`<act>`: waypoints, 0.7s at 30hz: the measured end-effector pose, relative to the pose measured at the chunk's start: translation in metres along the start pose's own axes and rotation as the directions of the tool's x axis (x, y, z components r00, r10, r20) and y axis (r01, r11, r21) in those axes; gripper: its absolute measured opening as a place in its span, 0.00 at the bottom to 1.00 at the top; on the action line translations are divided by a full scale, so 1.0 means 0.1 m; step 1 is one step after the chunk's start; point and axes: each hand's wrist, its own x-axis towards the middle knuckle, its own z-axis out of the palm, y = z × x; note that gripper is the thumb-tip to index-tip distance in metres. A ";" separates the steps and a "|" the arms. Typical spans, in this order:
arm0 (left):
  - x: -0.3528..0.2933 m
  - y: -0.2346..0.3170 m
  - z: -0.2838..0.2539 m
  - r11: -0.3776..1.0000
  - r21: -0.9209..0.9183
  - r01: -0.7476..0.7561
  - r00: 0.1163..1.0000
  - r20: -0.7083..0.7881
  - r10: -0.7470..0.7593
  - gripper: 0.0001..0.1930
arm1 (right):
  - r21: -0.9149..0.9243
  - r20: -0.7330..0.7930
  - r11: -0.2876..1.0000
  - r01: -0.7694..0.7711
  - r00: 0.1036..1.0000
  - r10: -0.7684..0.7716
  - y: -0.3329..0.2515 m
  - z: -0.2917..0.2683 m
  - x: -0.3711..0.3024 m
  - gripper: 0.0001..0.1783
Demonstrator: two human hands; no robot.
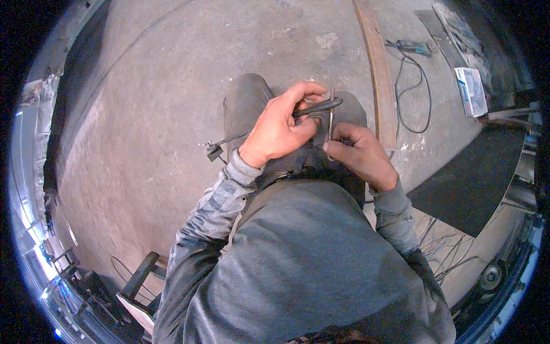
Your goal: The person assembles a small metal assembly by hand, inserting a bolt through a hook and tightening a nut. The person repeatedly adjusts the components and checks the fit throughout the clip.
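Note:
Above my lap, my left hand (282, 122) is closed round a thick black cable (317, 108). The cable's bent end reaches right to a thin metal rod (332, 117) and appears to curl round it; I cannot tell how tightly. With thumb and fingers my right hand (359, 150) pinches that rod near its lower end, and the rod stands roughly upright in the picture. A thinner dark cord (236, 137) leads left from under my left hand. Near its end hangs a small black block (214, 152), its kind unclear.
A wooden plank (376, 74) lies along the floor to the right. Beyond it are a corded power tool (413, 47), its looped cord (429, 100) and a white-blue box (471, 92). A black mat (470, 180) and tangled wires (452, 252) are at the lower right.

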 end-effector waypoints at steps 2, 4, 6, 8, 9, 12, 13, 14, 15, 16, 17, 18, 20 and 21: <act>0.00 0.05 -0.10 0.996 -0.019 0.085 0.991 0.109 -0.082 0.28 | -0.019 0.001 1.000 0.021 1.000 -0.021 0.01 0.00 0.01 0.13; -0.01 0.06 -0.16 0.997 -0.022 0.068 0.982 0.176 -0.063 0.29 | -0.036 -0.031 0.997 0.070 0.997 -0.072 0.03 0.03 0.02 0.14; 0.01 0.02 -0.19 0.998 -0.022 -0.057 0.977 0.204 0.060 0.30 | -0.072 -0.042 0.996 0.056 0.997 -0.060 0.01 0.03 0.02 0.14; -0.02 0.09 -0.16 0.996 0.050 -0.071 0.983 0.174 0.061 0.31 | -0.127 -0.035 0.992 -0.020 0.999 0.016 -0.04 0.01 0.02 0.14; -0.03 0.13 -0.13 0.993 0.086 -0.077 0.985 0.160 0.063 0.31 | -0.099 -0.052 0.995 0.002 0.999 -0.007 -0.01 0.03 0.02 0.15; -0.04 0.11 -0.08 0.985 0.157 -0.078 0.995 0.076 0.067 0.33 | -0.037 -0.088 0.998 0.050 0.995 -0.053 0.05 0.11 0.04 0.16; -0.04 0.13 -0.08 0.982 0.184 -0.045 0.997 0.075 0.031 0.32 | -0.031 -0.088 0.998 0.052 0.995 -0.054 0.01 0.11 0.05 0.16; -0.05 0.16 -0.09 0.977 0.211 -0.011 0.997 0.073 -0.004 0.32 | -0.024 -0.088 0.998 0.054 0.995 -0.056 -0.01 0.12 0.06 0.17; -0.05 0.18 -0.10 0.971 0.239 0.022 0.997 0.071 -0.040 0.31 | -0.012 -0.091 0.998 0.061 0.994 -0.062 0.00 0.14 0.06 0.17; -0.06 0.19 -0.09 0.970 0.241 0.037 0.997 0.060 -0.053 0.30 | 0.000 -0.094 0.998 0.068 0.993 -0.068 0.04 0.18 0.07 0.17; -0.08 0.20 -0.08 0.969 0.244 0.052 0.997 0.049 -0.066 0.29 | 0.013 -0.097 0.997 0.075 0.993 -0.074 0.06 0.20 0.07 0.18; -0.10 0.21 -0.07 0.967 0.246 0.069 0.996 0.038 -0.081 0.29 | 0.024 -0.082 0.995 0.094 0.992 -0.092 0.05 0.22 0.08 0.18; -0.14 0.16 -0.03 0.956 0.292 0.032 0.999 0.001 -0.034 0.28 | 0.047 -0.055 0.990 0.132 0.990 -0.129 0.04 0.25 0.10 0.19; -0.15 0.12 0.00 0.949 0.314 0.013 1.000 -0.016 -0.008 0.27 | 0.058 -0.051 0.989 0.134 0.990 -0.131 0.05 0.26 0.11 0.18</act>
